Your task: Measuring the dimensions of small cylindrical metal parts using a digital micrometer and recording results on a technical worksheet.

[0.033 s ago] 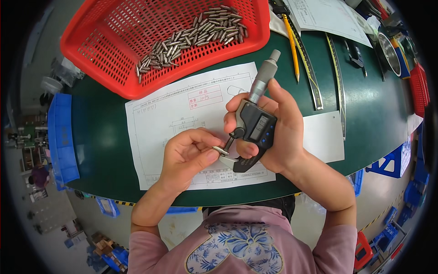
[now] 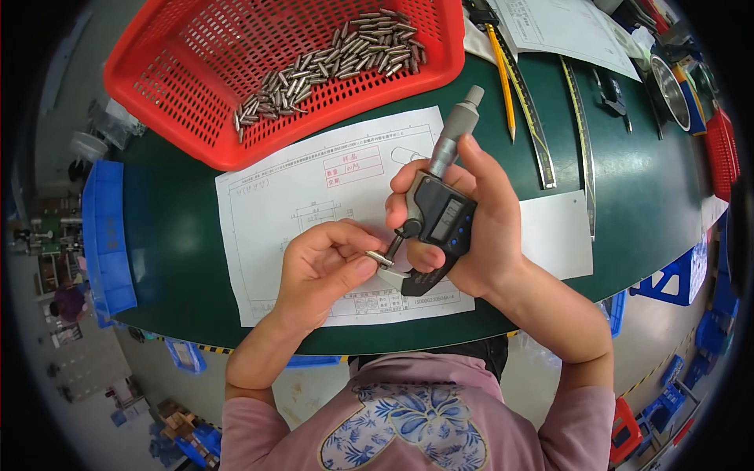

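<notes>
My right hand [image 2: 491,228] is closed round a digital micrometer [image 2: 436,216], its grey thimble pointing up and away from me. Between the fingertips and thumb of my left hand [image 2: 322,271] is a small metal pin [image 2: 380,258], one end of it lying at the micrometer's jaws. Whether both jaw faces touch the pin I cannot tell. Beneath both hands a printed drawing sheet [image 2: 275,212] lies on the green table [image 2: 173,235]. A red perforated basket [image 2: 181,129] at the far left holds a heap of similar metal pins [image 2: 338,63].
Right of the sheet lie a yellow pencil [image 2: 503,86], two strip rulers [image 2: 534,129] and a blank white paper [image 2: 554,235]. A caliper [image 2: 611,94] and a metal bowl [image 2: 669,94] are at the far right. A blue bin [image 2: 110,235] stands at the left edge.
</notes>
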Available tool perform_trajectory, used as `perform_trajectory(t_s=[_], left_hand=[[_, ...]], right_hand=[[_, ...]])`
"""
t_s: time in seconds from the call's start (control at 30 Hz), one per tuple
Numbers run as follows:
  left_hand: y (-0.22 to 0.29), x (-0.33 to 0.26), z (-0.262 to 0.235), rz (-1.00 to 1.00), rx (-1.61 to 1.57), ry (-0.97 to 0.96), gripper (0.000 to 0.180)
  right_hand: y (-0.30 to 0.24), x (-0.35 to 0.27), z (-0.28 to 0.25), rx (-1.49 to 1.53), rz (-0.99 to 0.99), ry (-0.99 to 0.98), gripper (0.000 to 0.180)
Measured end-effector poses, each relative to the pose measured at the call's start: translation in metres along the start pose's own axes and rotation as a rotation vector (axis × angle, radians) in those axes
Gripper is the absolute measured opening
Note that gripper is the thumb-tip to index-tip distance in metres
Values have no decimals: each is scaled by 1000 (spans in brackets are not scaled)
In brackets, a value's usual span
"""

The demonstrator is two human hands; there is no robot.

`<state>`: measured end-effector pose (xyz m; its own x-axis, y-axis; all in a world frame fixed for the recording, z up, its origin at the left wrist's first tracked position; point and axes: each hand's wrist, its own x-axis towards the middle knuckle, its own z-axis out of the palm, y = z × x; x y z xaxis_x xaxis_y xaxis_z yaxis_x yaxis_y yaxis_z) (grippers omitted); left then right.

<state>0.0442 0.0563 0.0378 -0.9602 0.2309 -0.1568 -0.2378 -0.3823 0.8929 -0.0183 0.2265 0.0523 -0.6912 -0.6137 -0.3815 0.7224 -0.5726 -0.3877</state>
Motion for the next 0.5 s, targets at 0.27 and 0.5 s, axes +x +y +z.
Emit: perform_trajectory(t_s=[0.27,0.5], left_hand=[[0,0,1,-51,-14,13,21],[0,-1,0,-84,8,48,18]], right_hand=[[2,3,-3,-65,-18,-23,59],[3,2,-1,-110,-28,-37,62]])
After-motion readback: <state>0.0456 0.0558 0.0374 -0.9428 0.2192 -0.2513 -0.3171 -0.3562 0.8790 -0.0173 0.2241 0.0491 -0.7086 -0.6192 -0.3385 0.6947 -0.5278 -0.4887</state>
